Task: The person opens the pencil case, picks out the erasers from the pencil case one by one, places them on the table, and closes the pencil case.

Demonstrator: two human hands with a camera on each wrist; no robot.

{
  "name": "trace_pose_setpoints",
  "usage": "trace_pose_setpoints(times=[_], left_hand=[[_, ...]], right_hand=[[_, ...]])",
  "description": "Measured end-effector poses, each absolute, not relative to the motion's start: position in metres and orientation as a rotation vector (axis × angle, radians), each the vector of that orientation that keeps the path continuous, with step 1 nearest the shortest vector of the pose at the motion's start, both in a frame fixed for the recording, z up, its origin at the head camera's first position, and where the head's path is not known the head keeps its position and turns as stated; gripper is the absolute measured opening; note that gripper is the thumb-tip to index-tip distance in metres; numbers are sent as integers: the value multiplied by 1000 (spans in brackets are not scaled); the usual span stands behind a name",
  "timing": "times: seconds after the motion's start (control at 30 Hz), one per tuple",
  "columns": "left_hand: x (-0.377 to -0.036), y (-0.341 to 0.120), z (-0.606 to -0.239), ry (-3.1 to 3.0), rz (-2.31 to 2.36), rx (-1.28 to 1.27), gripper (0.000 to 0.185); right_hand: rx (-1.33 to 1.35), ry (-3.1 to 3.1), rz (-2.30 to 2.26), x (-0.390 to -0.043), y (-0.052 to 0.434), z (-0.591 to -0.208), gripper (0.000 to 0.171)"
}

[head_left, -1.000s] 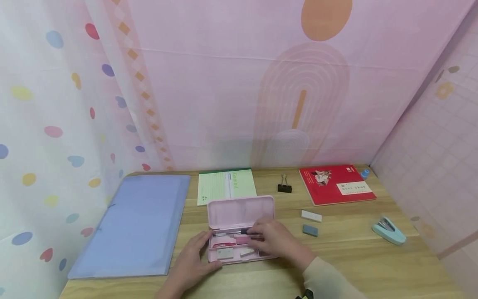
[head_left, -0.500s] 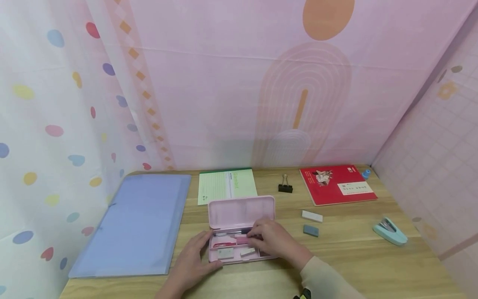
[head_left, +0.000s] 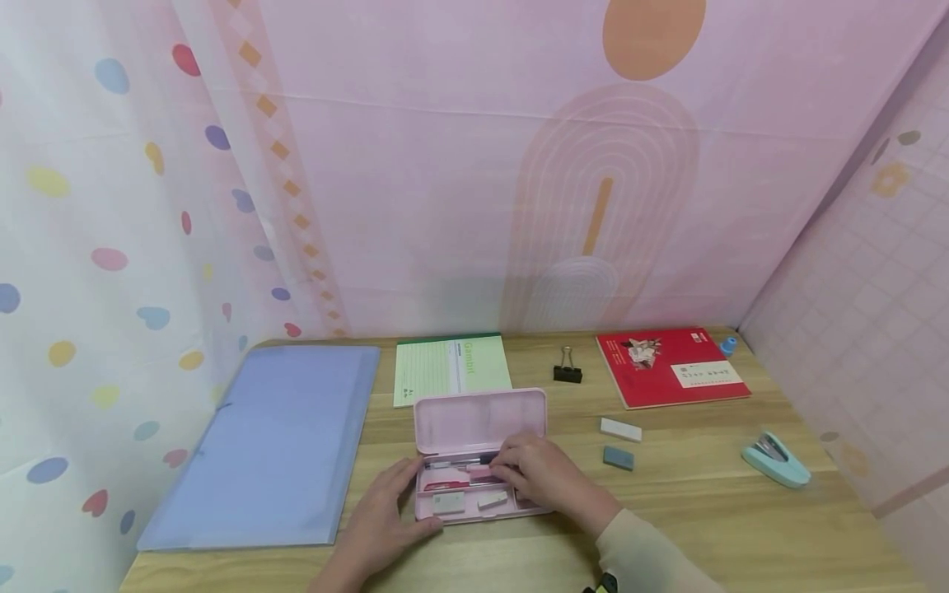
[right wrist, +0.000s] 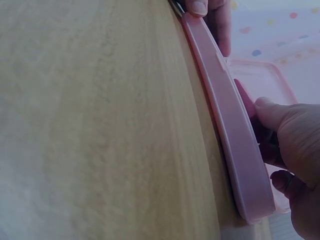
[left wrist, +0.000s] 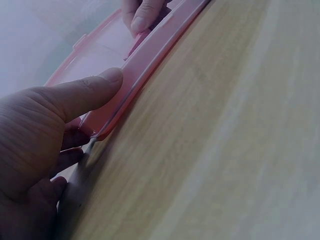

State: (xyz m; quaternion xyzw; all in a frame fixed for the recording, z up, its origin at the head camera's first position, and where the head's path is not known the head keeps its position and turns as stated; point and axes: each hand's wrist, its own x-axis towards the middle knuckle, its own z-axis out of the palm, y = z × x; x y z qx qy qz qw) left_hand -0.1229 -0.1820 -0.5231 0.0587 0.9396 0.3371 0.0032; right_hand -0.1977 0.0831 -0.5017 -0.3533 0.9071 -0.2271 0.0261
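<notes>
**Both hands at the open pink case**

The smooth plastic pencil case [head_left: 478,457] lies open on the wood-grain tabletop [head_left: 689,511]; the left hand [head_left: 381,515] braces its rounded end, fingers straight; the right hand [head_left: 544,478] reaches inside, fingertips on a slim pen [head_left: 460,463]; whether they pinch it I cannot tell.

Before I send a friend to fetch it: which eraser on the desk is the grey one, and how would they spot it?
Start at the open pink pencil case in the middle of the wooden desk and look just to its right. Two small blocks lie there on the bare wood. The grey eraser is the nearer, darker, squarer one; the white eraser behind it is longer.
</notes>
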Motion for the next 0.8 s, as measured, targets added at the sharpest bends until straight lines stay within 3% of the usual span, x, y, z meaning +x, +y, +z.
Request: trace_pose_setpoints(times=[0.8], left_hand=[[-124,-180,-523,2948,1029,162,100]], right_hand=[[-1133,2770,-756,-194,101,-491,13]])
